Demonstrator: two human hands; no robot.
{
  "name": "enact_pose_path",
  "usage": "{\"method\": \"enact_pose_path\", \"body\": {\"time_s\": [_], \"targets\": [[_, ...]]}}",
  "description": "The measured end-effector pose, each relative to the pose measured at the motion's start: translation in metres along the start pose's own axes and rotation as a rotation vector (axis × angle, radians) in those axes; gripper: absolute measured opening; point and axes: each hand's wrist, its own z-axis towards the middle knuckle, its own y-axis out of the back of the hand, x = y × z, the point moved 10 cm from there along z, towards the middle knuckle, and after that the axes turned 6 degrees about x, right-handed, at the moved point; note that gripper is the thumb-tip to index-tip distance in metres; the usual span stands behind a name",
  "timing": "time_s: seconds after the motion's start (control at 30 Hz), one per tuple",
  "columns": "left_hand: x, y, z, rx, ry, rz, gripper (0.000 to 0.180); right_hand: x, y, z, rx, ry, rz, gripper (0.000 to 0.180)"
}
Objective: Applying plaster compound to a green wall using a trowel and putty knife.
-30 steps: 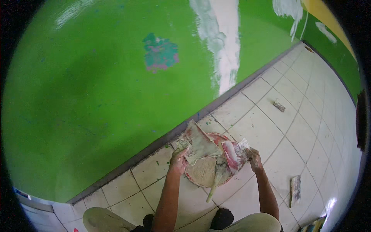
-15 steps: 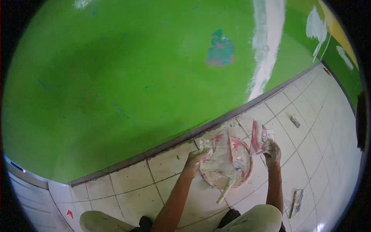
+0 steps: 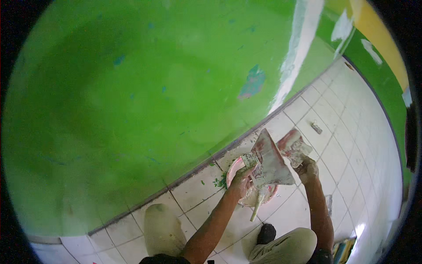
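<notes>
My left hand point(image 3: 241, 179) grips the handle of a wide putty-smeared trowel point(image 3: 269, 162), its blade tilted up over a pink bowl point(image 3: 234, 167) on the tiled floor. My right hand point(image 3: 306, 166) holds a smaller scraper point(image 3: 293, 146) with red and white smears, its blade close to the trowel's right edge. A stick point(image 3: 256, 207) pokes out of the bowl toward me. Both hands hover just in front of the green wall point(image 3: 145, 97).
White floor tiles point(image 3: 351, 145) stretch to the right. White putty streaks point(image 3: 299, 48) and a bluish patch point(image 3: 252, 82) mark the wall. Green flakes point(image 3: 220, 181) lie by the bowl. A small object point(image 3: 315, 127) lies on the tiles farther off. My knees point(image 3: 162, 229) are below.
The view has swung to the left and up along the wall. Both hands have lifted the trowel and the scraper higher above the bowl, and the trowel blade now stands more upright.
</notes>
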Motion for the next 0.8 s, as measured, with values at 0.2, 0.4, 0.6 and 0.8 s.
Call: {"method": "enact_pose_path", "body": {"time_s": [0.2, 0.4, 0.6, 0.8], "targets": [[0.012, -0.048, -0.014, 0.081, 0.157, -0.172, 0.034, 0.022, -0.020, -0.046, -0.203, 0.119, -0.081, 0.029], [-0.033, -0.096, -0.064, 0.213, 0.184, -0.195, 0.050, 0.105, -0.028, -0.111, -0.493, 0.349, -0.065, 0.024], [-0.068, -0.131, -0.098, 0.313, 0.201, -0.195, 0.057, 0.154, -0.064, -0.170, -0.503, 0.459, 0.105, 0.017], [-0.053, -0.136, -0.097, 0.391, 0.227, -0.336, 0.052, 0.110, -0.073, -0.209, -0.635, 0.572, 0.353, 0.006]]}}
